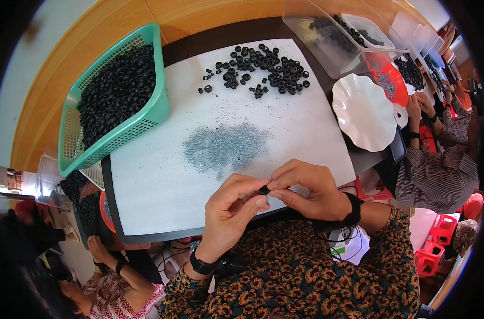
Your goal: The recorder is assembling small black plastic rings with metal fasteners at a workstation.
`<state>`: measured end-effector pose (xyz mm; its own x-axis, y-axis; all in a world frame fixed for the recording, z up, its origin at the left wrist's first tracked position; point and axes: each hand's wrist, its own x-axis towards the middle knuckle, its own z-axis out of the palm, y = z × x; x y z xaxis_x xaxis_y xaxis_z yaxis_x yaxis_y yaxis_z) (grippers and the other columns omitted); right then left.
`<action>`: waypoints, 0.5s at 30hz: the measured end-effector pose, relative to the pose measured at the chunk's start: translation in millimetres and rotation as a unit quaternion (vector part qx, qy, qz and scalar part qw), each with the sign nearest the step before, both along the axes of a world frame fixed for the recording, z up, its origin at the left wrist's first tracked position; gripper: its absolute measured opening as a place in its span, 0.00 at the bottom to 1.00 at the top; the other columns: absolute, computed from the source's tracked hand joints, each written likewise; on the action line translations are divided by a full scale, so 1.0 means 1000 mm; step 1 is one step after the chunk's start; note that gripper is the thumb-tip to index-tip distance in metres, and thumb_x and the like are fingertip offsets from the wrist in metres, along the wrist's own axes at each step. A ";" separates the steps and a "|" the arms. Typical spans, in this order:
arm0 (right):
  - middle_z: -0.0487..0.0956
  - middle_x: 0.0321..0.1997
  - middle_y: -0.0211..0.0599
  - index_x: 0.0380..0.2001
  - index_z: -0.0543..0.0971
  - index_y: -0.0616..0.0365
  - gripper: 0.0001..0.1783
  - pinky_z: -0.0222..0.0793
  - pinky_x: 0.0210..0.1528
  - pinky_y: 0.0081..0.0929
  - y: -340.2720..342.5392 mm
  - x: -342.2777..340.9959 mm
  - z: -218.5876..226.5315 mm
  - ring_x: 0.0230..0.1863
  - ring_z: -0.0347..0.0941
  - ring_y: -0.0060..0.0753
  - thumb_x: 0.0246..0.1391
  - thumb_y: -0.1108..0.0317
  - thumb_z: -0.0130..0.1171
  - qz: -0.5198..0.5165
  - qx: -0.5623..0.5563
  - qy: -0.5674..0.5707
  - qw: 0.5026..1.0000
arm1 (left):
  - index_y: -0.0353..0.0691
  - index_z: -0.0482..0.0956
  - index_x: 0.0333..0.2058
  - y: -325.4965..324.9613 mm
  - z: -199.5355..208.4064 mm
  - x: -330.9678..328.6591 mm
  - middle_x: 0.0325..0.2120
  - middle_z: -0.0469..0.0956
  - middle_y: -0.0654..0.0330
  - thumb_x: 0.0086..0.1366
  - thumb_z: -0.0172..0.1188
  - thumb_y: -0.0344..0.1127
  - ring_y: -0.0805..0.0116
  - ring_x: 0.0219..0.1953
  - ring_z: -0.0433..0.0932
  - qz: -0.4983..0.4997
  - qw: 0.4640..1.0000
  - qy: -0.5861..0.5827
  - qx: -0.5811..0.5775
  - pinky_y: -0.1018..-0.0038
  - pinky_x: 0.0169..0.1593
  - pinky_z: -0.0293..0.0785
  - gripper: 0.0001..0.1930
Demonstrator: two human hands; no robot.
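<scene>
Over the near edge of the white sheet, my left hand [228, 212] pinches a small black ring-shaped part [264, 189] between thumb and fingertips. My right hand [313, 191] meets it from the other side, its thumb and forefinger drawn together at the part; whatever lies between those tips is too small to make out. Just beyond my hands spreads a patch of tiny clear, bluish beads [226, 149]. Farther back on the sheet lie many loose black ring-shaped parts [287, 74], some of them clumped together.
A green basket [162, 95] heaped with black parts stands at the left. To the right are a white scalloped dish [364, 111] and a clear plastic bin [332, 53]. The white sheet [146, 202] covers a dark table. Co-workers sit on both sides; red stools [430, 258] stand at right.
</scene>
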<state>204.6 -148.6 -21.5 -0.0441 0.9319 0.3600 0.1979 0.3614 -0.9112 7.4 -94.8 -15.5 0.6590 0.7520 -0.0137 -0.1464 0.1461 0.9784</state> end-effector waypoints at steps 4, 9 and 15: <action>0.79 0.33 0.37 0.38 0.80 0.58 0.09 0.72 0.33 0.25 0.010 0.010 0.007 0.32 0.77 0.30 0.51 0.78 0.63 -0.021 -0.012 -0.069 0.997 | 0.30 0.77 0.49 0.003 -0.003 -0.008 0.42 0.74 0.54 0.66 0.56 0.23 0.68 0.37 0.80 0.021 1.000 0.000 0.023 0.75 0.41 0.78 0.13; 0.79 0.32 0.40 0.37 0.80 0.60 0.07 0.72 0.31 0.25 0.042 0.038 0.012 0.28 0.76 0.33 0.54 0.75 0.60 -0.093 -0.098 -0.154 0.979 | 0.29 0.75 0.50 0.009 -0.003 -0.023 0.39 0.77 0.53 0.66 0.56 0.21 0.68 0.36 0.81 0.072 0.996 0.022 0.057 0.76 0.40 0.78 0.14; 0.77 0.31 0.39 0.33 0.80 0.62 0.05 0.71 0.31 0.27 0.065 0.042 0.000 0.27 0.75 0.35 0.53 0.73 0.62 -0.058 -0.028 -0.279 0.958 | 0.30 0.74 0.48 0.009 -0.001 -0.026 0.38 0.80 0.52 0.66 0.56 0.21 0.70 0.35 0.81 0.138 0.990 -0.007 0.016 0.76 0.39 0.77 0.12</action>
<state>246.8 -84.0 -21.5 -0.1101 0.9595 0.2594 0.6961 0.2608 -0.6690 -19.1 -85.3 -16.9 0.4286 0.9032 0.0210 -0.1900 0.0674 0.9795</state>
